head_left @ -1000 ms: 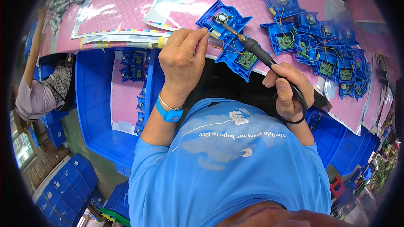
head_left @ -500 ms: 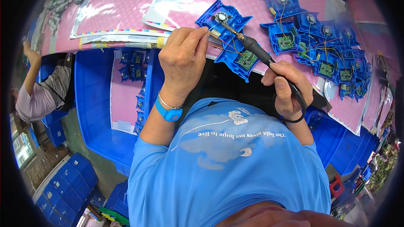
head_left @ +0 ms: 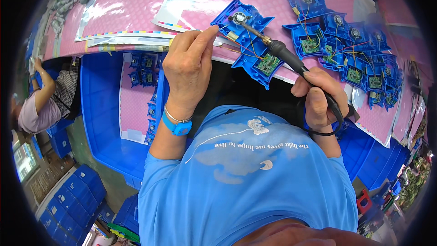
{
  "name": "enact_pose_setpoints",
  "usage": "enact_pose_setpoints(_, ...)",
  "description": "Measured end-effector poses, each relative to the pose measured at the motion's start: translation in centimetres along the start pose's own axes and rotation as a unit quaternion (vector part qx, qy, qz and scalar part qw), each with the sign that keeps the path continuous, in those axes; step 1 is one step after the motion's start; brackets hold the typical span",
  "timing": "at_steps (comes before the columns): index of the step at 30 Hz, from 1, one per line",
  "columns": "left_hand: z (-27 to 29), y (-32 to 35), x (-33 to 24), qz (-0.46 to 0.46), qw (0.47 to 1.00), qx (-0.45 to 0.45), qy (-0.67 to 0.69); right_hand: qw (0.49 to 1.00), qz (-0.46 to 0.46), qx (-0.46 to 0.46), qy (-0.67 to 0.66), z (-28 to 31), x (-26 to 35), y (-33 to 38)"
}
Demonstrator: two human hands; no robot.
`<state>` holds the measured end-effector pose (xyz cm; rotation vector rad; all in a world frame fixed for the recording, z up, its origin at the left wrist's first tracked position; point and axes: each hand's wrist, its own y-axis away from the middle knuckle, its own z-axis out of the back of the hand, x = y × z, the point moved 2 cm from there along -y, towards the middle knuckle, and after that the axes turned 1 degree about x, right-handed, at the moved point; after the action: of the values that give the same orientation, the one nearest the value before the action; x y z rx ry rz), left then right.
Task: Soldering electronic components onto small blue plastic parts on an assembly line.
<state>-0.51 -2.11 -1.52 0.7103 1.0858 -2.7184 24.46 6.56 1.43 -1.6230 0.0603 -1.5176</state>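
My right hand [head_left: 318,98] grips a black soldering iron [head_left: 277,50] whose tip rests at the round metal part [head_left: 238,17] of a blue plastic housing [head_left: 248,41] lying on the pink mat [head_left: 136,9]. A small green circuit board [head_left: 267,64] and thin wires sit inside that housing. My left hand [head_left: 189,64] pinches something thin, perhaps solder wire, at the housing's left edge; what it holds is too small to tell. A blue wrist strap [head_left: 178,128] circles my left wrist.
Several more blue housings with boards [head_left: 355,54] are spread on the mat to the right. A big blue bin [head_left: 104,118] with a few housings stands at lower left. Another person [head_left: 45,100] works at far left. Stacked blue crates [head_left: 68,200] stand below.
My hands and the iron have held nearly the same place. The person at far left has moved an arm.
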Motion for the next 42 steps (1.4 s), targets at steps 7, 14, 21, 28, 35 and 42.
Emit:
enact_pose_setpoints(7,0.2,0.2,-0.1,0.021,1.0,0.006,-0.003,0.999,-0.008,0.021,0.023,-0.9,-1.1,-0.6)
enact_pose_setpoints(14,-0.2,0.3,0.1,0.026,1.0,-0.006,-0.004,0.996,-0.06,0.057,0.032,-0.9,-1.1,-0.6)
enact_pose_setpoints(21,-0.5,0.2,0.4,0.009,1.0,-0.011,-0.01,0.997,-0.056,0.052,0.031,-0.9,-1.1,-0.6)
enact_pose_setpoints(28,-0.6,0.0,0.4,-0.002,1.0,-0.001,-0.021,0.996,-0.058,0.053,0.035,-0.9,-1.1,-0.7)
enact_pose_setpoints(35,-0.8,-0.4,0.1,-0.016,1.0,-0.001,-0.027,0.996,-0.049,0.057,0.038,-0.9,-1.0,-0.8)
enact_pose_setpoints(42,-0.2,-0.6,0.0,0.029,0.999,-0.02,0.003,0.996,-0.051,0.059,0.037,-1.0,-1.0,-0.8)
